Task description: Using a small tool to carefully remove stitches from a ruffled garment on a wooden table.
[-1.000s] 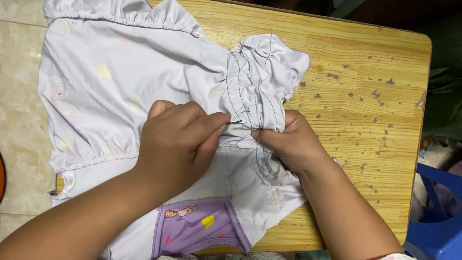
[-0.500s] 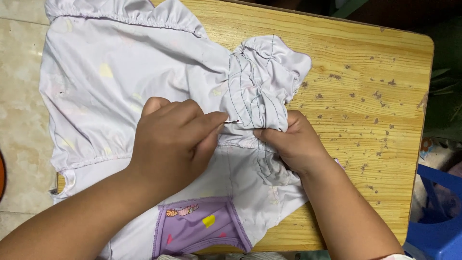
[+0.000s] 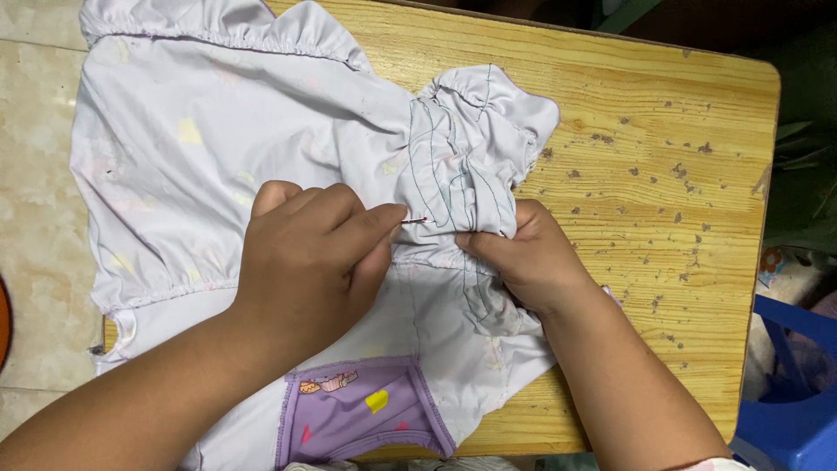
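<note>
Across the wooden bench (image 3: 663,113) lay a pale lilac garment (image 3: 218,131), spread wide and spilling off the bench edge toward nine o'clock, over the tiled floor (image 3: 35,174). And both hands were right on it! The left hand (image 3: 305,262) sat near the centre of the view, knuckles up, its grip pressed together on a thin needle (image 3: 415,221) that poked out toward three o'clock into the cloth. The needle was tiny and only its tip end showed past the fingertips. Just beside it, at three o'clock from the left hand, the right hand (image 3: 527,257) had its grip pinching a bunched fold of the garment, thumb and fingers closed on the fabric below the gathered sleeve (image 3: 475,148). That sleeve was puckered tight, crossed with dark stitching lines, and it rose toward twelve o'clock from the two hands. The hands were near each other but not touching; the needle tip lay between them.

Down at six o'clock a purple panel (image 3: 362,410) with small coloured shapes showed on the garment, close to the near bench edge. Along the top, at eleven o'clock, ran a ruffled elastic hem (image 3: 227,35). The bare wood at two o'clock was flecked with dark spots. Off at five o'clock, beyond the bench corner, stood a blue plastic stool (image 3: 785,392).
</note>
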